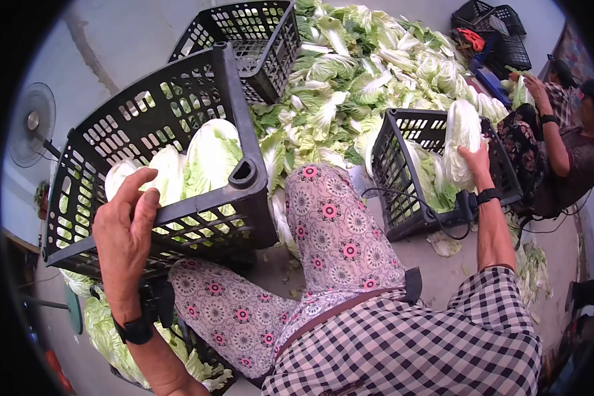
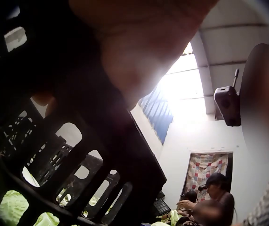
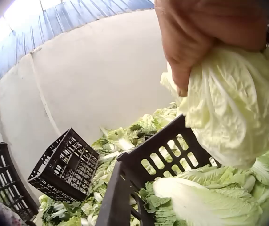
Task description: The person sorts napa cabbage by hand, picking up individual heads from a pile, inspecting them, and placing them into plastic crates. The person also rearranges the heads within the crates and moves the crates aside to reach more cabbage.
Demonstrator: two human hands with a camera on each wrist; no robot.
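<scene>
right now we have our left hand (image 1: 127, 228) curled over the near rim of a tilted black crate (image 1: 178, 99), thumb on the outer wall and fingers hooked over the top edge, so that grip is wrapped tight on the plastic. this crate is our landmark. it rests against our left knee, tipped toward us, and inside it lie several pale cabbages (image 1: 204, 158) packed side by side. from the left wrist view we see only the dark lattice of the crate wall close up and green leaf through the holes low down.

well to the right of the tilted crate, past our patterned trouser leg (image 1: 330, 231), our right hand (image 1: 476, 165) holds a napa cabbage (image 1: 461, 142) upright, fingers curled round its lower part. that cabbage hangs just above a second black crate (image 1: 402, 198), which already has cabbages in it; the right wrist view shows the held head (image 3: 233, 108) over leaves lying in that crate.

behind the tilted crate stands another crate (image 1: 257, 39) with nothing visible in it, and beyond that a big heap of loose cabbages (image 1: 369, 72) on the floor. far to the right of our landmark another person (image 1: 567, 132) sits handling a cabbage. to the left of the tilted crate stands a fan (image 1: 32, 124).
</scene>
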